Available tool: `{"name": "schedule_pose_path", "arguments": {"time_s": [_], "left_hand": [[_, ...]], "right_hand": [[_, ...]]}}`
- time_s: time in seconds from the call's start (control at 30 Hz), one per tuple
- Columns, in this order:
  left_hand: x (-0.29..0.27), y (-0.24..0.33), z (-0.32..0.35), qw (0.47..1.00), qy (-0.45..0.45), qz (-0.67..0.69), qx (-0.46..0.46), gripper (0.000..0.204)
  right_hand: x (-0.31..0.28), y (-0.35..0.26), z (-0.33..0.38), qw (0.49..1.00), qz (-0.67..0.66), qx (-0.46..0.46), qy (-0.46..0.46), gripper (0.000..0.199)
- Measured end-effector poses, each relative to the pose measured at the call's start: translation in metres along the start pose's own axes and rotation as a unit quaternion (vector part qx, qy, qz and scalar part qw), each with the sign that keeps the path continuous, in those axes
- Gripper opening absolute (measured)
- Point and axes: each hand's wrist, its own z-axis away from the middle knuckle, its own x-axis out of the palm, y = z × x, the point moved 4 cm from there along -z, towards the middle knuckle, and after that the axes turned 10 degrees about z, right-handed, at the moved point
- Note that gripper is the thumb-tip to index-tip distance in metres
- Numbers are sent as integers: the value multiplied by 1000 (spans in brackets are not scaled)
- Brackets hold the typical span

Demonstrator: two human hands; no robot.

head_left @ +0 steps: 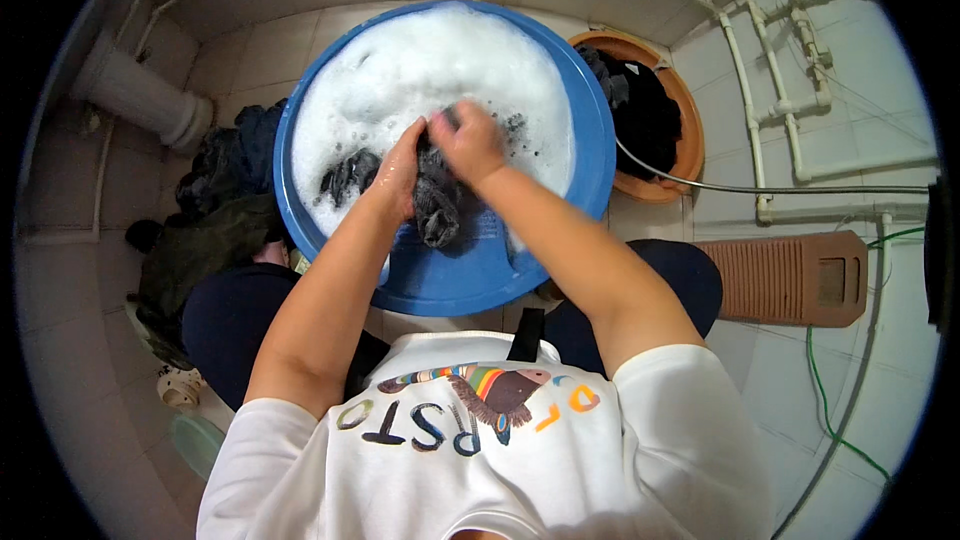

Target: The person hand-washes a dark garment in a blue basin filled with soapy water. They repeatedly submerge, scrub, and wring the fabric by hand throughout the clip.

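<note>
A bunched, wet dark grey cloth (437,210) is between my hands over the near side of a blue basin (450,290); its garment kind cannot be made out. My left hand (401,168) grips it from the left, palm turned inward. Closed into a fist, my right hand (468,146) holds an upper part of the cloth, its fingers slightly blurred. White suds (430,55) fill most of the basin. More dark fabric (348,176) pokes out of the foam left of my hands. Below the cloth, a blue ridged slope (470,245) shows inside the basin.
At the far right, an orange-brown tub (690,140) holds black clothes (645,120). A grey hose (780,187) runs to the basin's right side. A brown washboard (785,280) lies at the right. Dark clothes (215,240) are heaped at the left, near a white pipe (140,90).
</note>
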Motion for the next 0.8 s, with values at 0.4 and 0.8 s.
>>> {"name": "schedule_pose_path", "arguments": {"time_s": [0.4,0.8], "left_hand": [[-45,85,-4,988,32,-130,71,44],[-8,64,4,969,-185,68,148,35]], "right_hand": [[5,104,-18,925,175,143,-306,67],[24,117,-9,923,23,199,-329,94]]}}
